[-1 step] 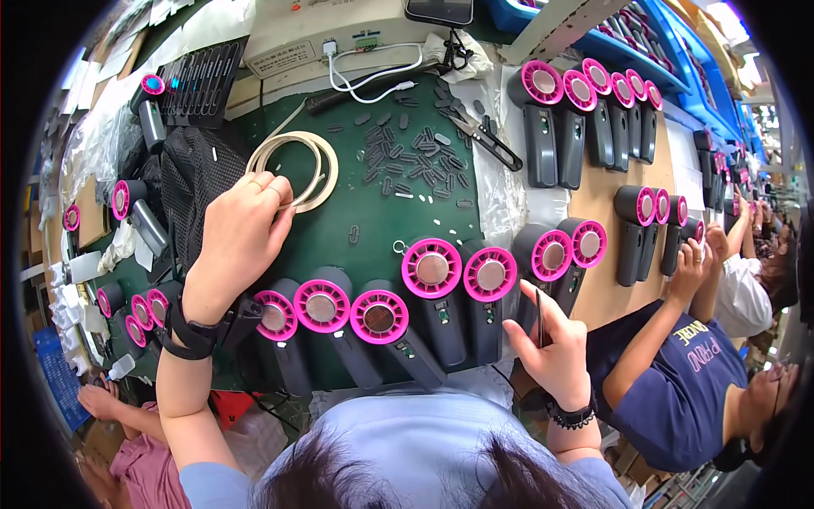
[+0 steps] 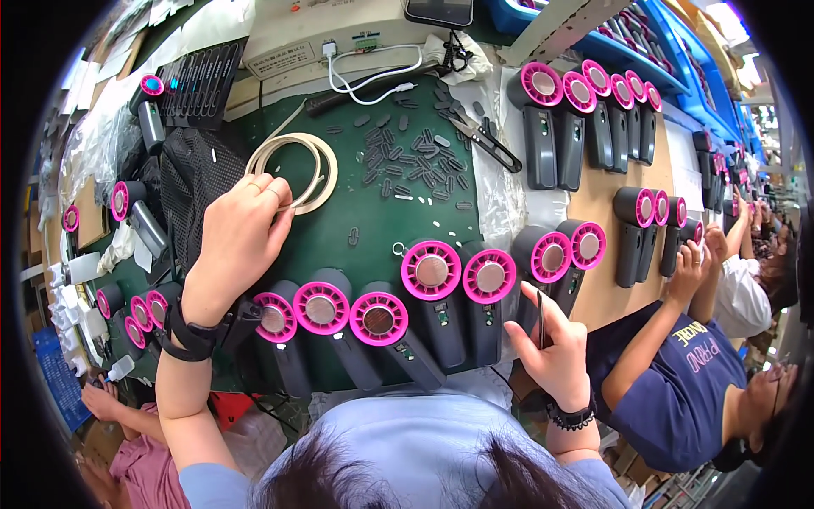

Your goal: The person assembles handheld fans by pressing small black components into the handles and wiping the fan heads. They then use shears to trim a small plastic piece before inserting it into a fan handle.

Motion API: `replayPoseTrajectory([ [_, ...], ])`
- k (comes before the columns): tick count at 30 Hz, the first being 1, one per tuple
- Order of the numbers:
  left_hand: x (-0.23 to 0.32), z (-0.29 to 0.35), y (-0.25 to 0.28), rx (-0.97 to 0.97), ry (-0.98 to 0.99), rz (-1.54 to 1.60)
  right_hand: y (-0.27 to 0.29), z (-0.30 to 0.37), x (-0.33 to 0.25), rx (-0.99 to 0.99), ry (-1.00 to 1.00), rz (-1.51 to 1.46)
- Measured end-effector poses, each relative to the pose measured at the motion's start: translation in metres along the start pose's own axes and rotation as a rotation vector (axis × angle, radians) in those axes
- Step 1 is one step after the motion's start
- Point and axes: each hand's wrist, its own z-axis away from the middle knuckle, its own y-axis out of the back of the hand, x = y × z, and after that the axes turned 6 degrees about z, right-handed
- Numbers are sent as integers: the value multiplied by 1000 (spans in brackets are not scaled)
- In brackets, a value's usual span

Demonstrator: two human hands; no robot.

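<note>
My left hand (image 2: 236, 242) is closed in a pinch on the near rim of a cream-coloured coil of tape (image 2: 329, 180), which lies on the green mat (image 2: 339, 263). Slim dark tweezers (image 2: 541, 321) stand up from my right hand (image 2: 555, 356), its fingers partly curled round them. Between my hands runs a row of dark grey handheld fans with pink grilles, among them one with a darker centre disc (image 2: 379, 319). My right fingertips are close to another fan (image 2: 489, 276). Small black oval pieces (image 2: 407, 157) are scattered beyond the row.
Black-handled scissors (image 2: 485, 140) lie near the oval pieces. A white cable (image 2: 373, 92) trails from a beige box (image 2: 356, 25). More fans (image 2: 538, 144) stand on the brown board (image 2: 598, 293) at right, beside a co-worker in a dark shirt (image 2: 678, 394). Another person's hand (image 2: 102, 399) shows at lower left.
</note>
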Motion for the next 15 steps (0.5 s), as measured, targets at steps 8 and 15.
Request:
replayPoseTrajectory([
  [8, -3, 0, 1, -61, 24, 35, 20, -23, -6, -40, -4, -202],
  [15, 2, 1, 9, -54, -45, 20, 47, -82, -40, -47, 253, -93],
])
